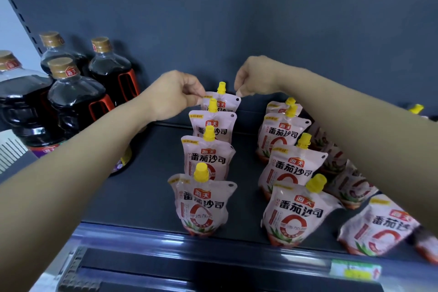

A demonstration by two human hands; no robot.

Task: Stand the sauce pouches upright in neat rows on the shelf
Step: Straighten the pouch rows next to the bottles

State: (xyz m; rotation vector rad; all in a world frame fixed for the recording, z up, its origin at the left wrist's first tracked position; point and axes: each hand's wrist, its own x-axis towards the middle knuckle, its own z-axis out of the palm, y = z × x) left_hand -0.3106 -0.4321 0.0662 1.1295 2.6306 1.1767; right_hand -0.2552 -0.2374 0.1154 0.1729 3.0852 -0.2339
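Observation:
Pink sauce pouches with yellow caps stand on the dark shelf (151,173). The left row holds several upright pouches, the front one (202,206) near the shelf edge. At the back of that row stands the rear pouch (225,102); my left hand (176,92) pinches its top left corner and my right hand (254,78) pinches its top right corner. A second row (288,170) stands to the right. Further right, more pouches (376,225) lean or lie, partly hidden under my right forearm.
Several dark soy sauce bottles (75,102) with gold caps stand at the left, close to my left forearm. The grey back panel (213,19) rises behind the rows. A price rail with a green-and-white label (355,270) runs along the front edge.

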